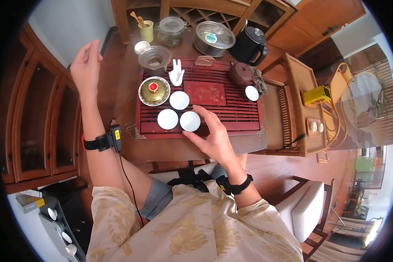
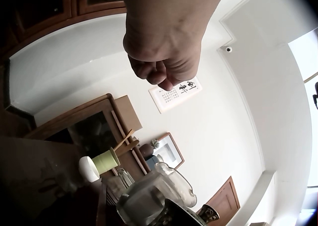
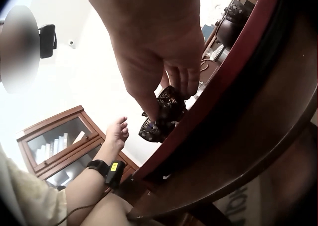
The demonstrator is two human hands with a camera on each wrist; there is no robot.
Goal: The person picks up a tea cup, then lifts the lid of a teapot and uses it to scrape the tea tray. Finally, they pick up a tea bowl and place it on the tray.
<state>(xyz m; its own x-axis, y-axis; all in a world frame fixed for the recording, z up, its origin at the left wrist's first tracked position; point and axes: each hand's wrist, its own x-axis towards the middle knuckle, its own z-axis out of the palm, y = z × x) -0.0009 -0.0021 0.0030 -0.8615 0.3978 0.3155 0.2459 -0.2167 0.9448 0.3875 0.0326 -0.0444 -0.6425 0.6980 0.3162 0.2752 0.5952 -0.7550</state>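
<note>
My right hand [image 1: 215, 139] grips a small white-lined cup [image 1: 190, 121] between thumb and fingers at the front of the red tea tray [image 1: 244, 124]. Two similar cups, one on the left [image 1: 167, 119] and one behind [image 1: 179, 100], stand close by. From the right wrist view, the thumb and fingers of my right hand [image 3: 159, 62] are around a dark patterned cup [image 3: 170, 102]. My left hand [image 1: 86, 67] is raised left of the table, holding nothing; its fingers hang loosely bent in the left wrist view [image 2: 164, 57].
A lidded bowl [image 1: 154, 91], white hand figurine [image 1: 176, 74], glass pitcher [image 1: 154, 59], brown teapot [image 1: 241, 74] and another cup [image 1: 251, 93] are on or beside the tray. Behind stand a glass jar [image 1: 170, 32], steel pot [image 1: 214, 40] and black kettle [image 1: 249, 46].
</note>
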